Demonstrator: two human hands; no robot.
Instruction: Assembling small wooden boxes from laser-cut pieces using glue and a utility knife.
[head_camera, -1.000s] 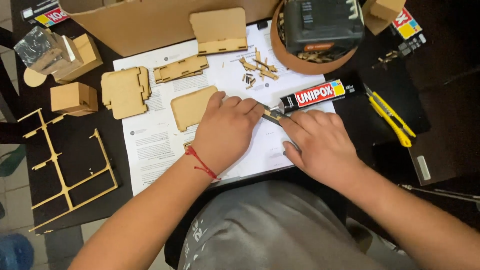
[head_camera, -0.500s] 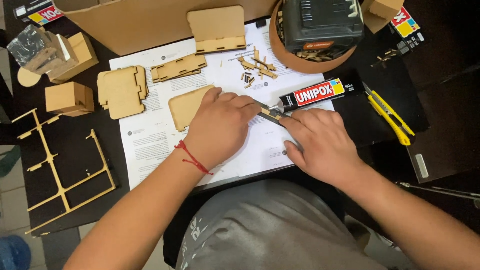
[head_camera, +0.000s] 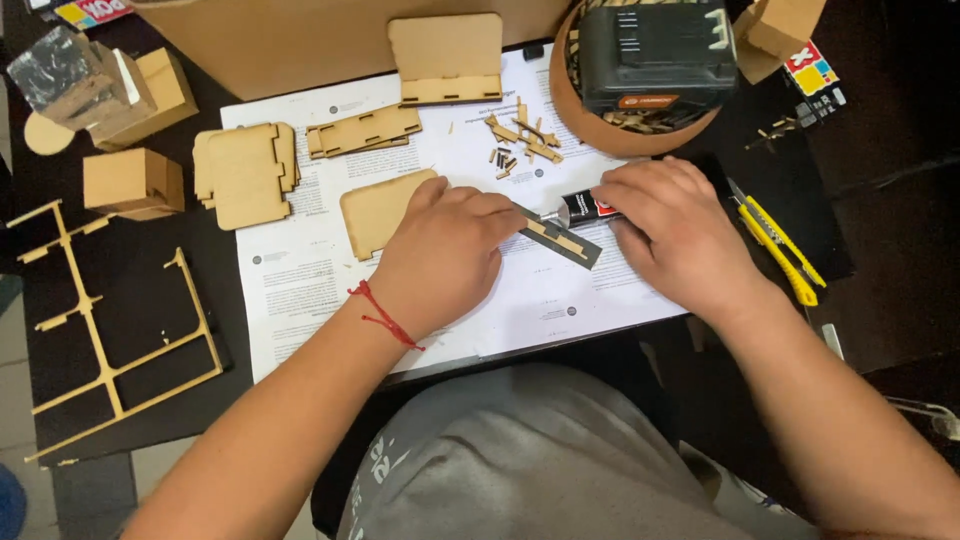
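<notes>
The left hand (head_camera: 445, 255), a red thread round its wrist, lies palm down on the printed white paper sheet (head_camera: 300, 270), its fingertips pressing the near end of a narrow, slotted dark strip (head_camera: 562, 240) that lies flat and slanted on the paper; this grip is flattened rather than clenched. The right hand (head_camera: 672, 235) has its grip closed round a small black glue tube (head_camera: 585, 208), whose metal nozzle meets the strip's upper end. Just left of the left hand lies a smooth, pale wooden panel (head_camera: 378, 212) with rounded corners and a notched edge. A yellow utility knife (head_camera: 775, 245) rests on the dark desk (head_camera: 890, 200) beside the right hand.
</notes>
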